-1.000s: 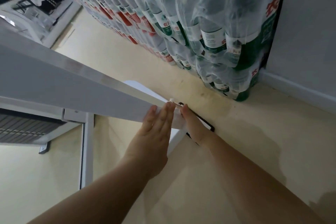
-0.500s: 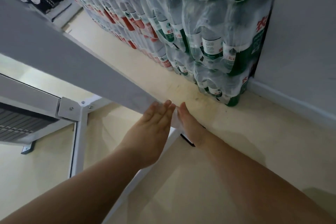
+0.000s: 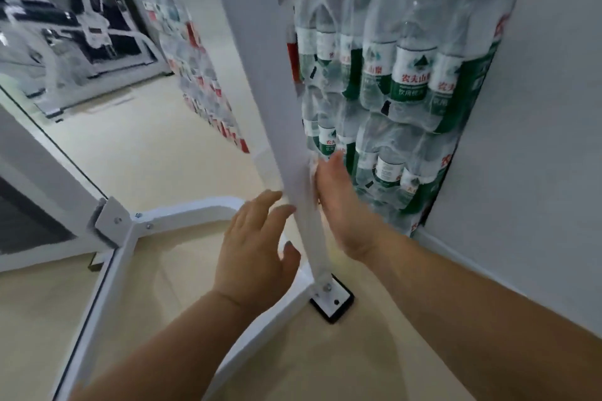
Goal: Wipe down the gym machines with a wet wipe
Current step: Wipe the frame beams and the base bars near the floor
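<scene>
**Colours and patterns, gym corner**

Post (image 3: 280,114): plain white. Base frame (image 3: 192,208): white, with silver bolt heads. Foot plate (image 3: 332,303): white with a black rim. Floor (image 3: 156,146): pale cream, unpatterned. Wall (image 3: 534,140): flat light grey. Bottles (image 3: 404,81): clear, with white-and-green labels bearing red characters and a green mountain mark. Far packs (image 3: 202,81): red and white labels, blurred. Far machine (image 3: 81,26): black and white.
</scene>
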Demonstrator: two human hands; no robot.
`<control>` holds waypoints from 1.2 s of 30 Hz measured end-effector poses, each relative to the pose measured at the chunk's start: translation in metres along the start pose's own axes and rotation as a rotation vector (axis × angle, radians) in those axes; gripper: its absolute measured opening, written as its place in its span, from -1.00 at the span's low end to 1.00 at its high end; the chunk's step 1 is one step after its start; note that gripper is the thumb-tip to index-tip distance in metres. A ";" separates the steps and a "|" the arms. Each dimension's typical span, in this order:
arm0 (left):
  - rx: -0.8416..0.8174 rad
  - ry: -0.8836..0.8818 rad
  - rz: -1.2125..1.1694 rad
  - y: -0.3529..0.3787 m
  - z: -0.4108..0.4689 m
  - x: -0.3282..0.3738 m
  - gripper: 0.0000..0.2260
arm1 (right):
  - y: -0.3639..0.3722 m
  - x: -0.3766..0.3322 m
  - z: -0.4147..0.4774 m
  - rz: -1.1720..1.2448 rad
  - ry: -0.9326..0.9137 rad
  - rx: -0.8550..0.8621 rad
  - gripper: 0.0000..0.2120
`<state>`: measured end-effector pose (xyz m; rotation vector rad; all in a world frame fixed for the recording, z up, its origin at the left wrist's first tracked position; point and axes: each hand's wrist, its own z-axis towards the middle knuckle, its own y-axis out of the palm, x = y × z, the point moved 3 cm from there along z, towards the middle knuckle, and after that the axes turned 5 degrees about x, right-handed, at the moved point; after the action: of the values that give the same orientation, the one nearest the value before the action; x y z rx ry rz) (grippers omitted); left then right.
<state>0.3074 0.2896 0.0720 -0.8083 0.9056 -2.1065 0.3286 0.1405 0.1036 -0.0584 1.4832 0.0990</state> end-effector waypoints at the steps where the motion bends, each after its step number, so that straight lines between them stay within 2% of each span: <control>1: 0.036 -0.074 -0.114 0.000 0.002 0.001 -0.50 | 0.005 -0.015 -0.002 0.005 -0.038 0.001 -0.41; 5: 0.134 -0.305 -0.473 0.001 0.000 0.011 -0.30 | 0.018 -0.054 -0.010 -0.042 -0.171 0.032 0.01; 7: 0.096 -0.331 -0.524 0.002 -0.003 0.016 -0.25 | 0.024 -0.068 -0.015 -0.178 -0.249 0.064 0.06; 9: 0.061 -0.285 -0.530 0.000 -0.002 0.019 -0.27 | 0.038 -0.085 -0.026 -0.549 -0.480 0.078 -0.02; 12: 0.015 -0.228 -0.619 -0.010 0.004 0.021 -0.33 | 0.052 -0.098 -0.023 -1.445 -0.872 0.076 -0.07; 15: -0.070 -0.229 -0.546 -0.022 0.007 0.016 -0.23 | 0.045 -0.109 0.000 -2.099 -0.950 0.045 -0.09; 17: -0.125 -0.234 -0.506 -0.030 0.011 0.010 -0.18 | 0.042 -0.128 0.007 -2.357 -0.981 0.065 -0.07; 19: -0.171 -0.240 -0.490 -0.034 0.018 0.007 -0.16 | 0.049 -0.163 0.012 -2.467 -1.031 0.199 -0.07; 21: -0.190 -0.256 -0.473 -0.036 0.025 0.007 -0.15 | 0.060 -0.206 0.019 -2.476 -1.037 0.337 -0.07; 23: -0.172 -0.277 -0.474 -0.038 0.031 0.010 -0.15 | 0.067 -0.232 0.024 -2.466 -1.008 0.362 -0.08; 25: -0.143 -0.290 -0.477 -0.042 0.035 0.015 -0.14 | 0.063 -0.224 0.025 -2.535 -0.985 0.217 -0.10; 28: -0.133 -0.291 -0.470 -0.051 0.042 0.019 -0.12 | 0.054 -0.190 0.017 -2.691 -1.018 -0.140 -0.09; 29: -0.119 -0.291 -0.464 -0.054 0.045 0.019 -0.11 | 0.054 -0.198 0.017 -2.690 -1.039 -0.157 -0.08; 31: -0.071 -0.274 -0.430 -0.061 0.052 0.020 -0.10 | 0.059 -0.231 0.023 -2.633 -1.130 0.014 -0.07; 33: -0.037 -0.259 -0.412 -0.069 0.059 0.024 -0.11 | 0.065 -0.262 0.026 -2.574 -1.129 0.221 -0.07; 34: -0.034 -0.258 -0.417 -0.073 0.062 0.027 -0.12 | 0.068 -0.268 0.026 -2.567 -1.092 0.255 -0.06; 36: -0.033 -0.263 -0.440 -0.078 0.065 0.030 -0.14 | 0.067 -0.257 0.024 -2.601 -1.039 0.185 -0.05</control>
<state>0.3116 0.2833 0.1775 -1.3663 0.6658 -2.2782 0.3236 0.2012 0.3635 -1.4009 -0.4463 -1.7587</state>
